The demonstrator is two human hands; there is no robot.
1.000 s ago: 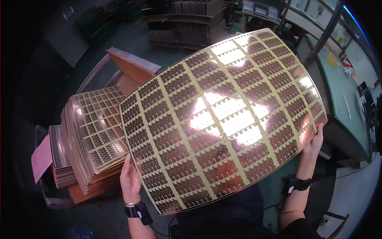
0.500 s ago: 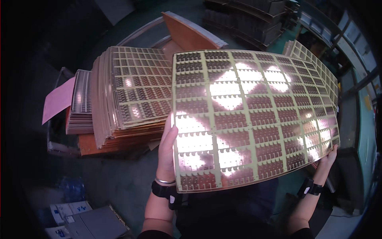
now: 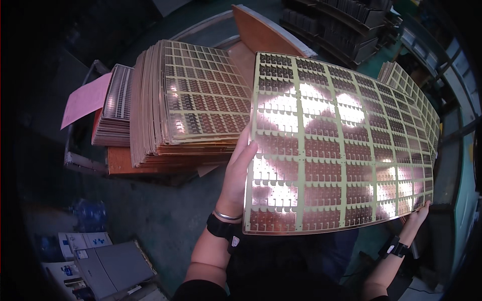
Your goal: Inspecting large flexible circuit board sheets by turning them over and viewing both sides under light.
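A large circuit board panel (image 3: pixel 324 173) is held up, tilted, in front of me, with rows of copper-coloured patterns, pale green borders and bright glare. My left hand (image 3: pixel 236 173) grips its left edge, thumb on the face and other fingers hidden behind. At the lower right corner my right hand (image 3: pixel 417 214) holds the edge, its fingers partly hidden by the panel. To the left stands a thick stack of similar panels (image 3: pixel 201 95), whose right side passes behind the held one. A smaller stack of panels (image 3: pixel 118 98) adjoins it, with a pink sheet (image 3: pixel 85 101) at its side.
An orange-brown board (image 3: pixel 266 32) rises behind the stacks inside a metal frame (image 3: pixel 83 163). More panels (image 3: pixel 419 98) lean at the right. Dark racks (image 3: pixel 341 25) stand at the back. A grey box (image 3: pixel 115 266) and a blue-tinted water bottle (image 3: pixel 92 213) are at lower left.
The left stacks and floor objects have shifted right and mostly upward in the picture as the view turned. The held panel appears farther right, still in both hands.
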